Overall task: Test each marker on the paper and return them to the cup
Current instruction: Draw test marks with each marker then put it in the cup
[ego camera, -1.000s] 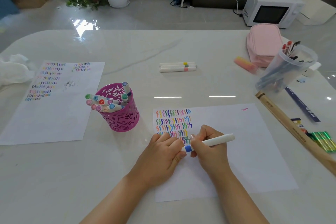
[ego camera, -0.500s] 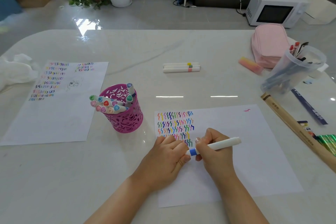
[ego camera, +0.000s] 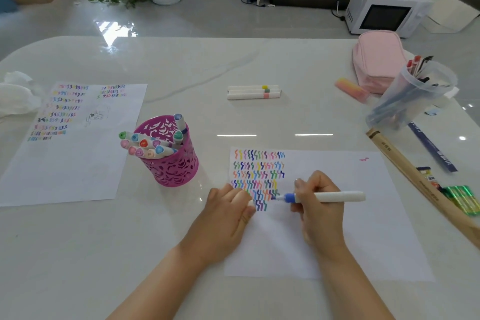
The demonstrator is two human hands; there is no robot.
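Marker (ego camera: 326, 196), blue-tipped, is gripped in the right hand (ego camera: 318, 206), tip touching paper (ego camera: 363, 215) already crowded with squiggles. Left hand (ego camera: 228, 215) lies released, flat on the sheet. Three markers (ego camera: 254, 92) wait on the desk (ego camera: 259, 60); many stand in the purple cup (ego camera: 170, 161).

Bare surface (ego camera: 259, 122) lies open between the near paper (ego camera: 363, 215) and the three far markers (ego camera: 254, 92). The magenta cup (ego camera: 170, 161) blocks the left; a wooden stick (ego camera: 415, 179) and clear container (ego camera: 413, 96) crowd the right.
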